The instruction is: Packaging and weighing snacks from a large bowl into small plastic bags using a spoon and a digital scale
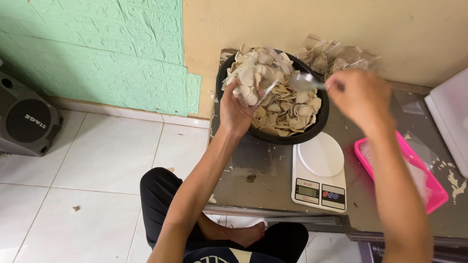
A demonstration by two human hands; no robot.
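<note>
- Two hands are over my low table (273, 187): my left hand (236, 108) grips a clear plastic bag (253, 78) stuffed with pale chips, fingers wrapped and pressed around its lower part.
- That bag sits above the left half of a black bowl (319, 127), itself heaped with the same pale chips (292, 109).
- My right hand (358, 97) is blurred; its fingers look curled together around the handle of a metal spoon (302, 82), whose scoop points left toward the bag's mouth over the bowl.
- Just in front of the bowl stands a white kitchen scale (319, 178), its round platform bare.
- Right of the scale lies a pink tray (436, 197).
- Behind the bowl, against the wall, I see more filled clear bags (336, 57).
</note>
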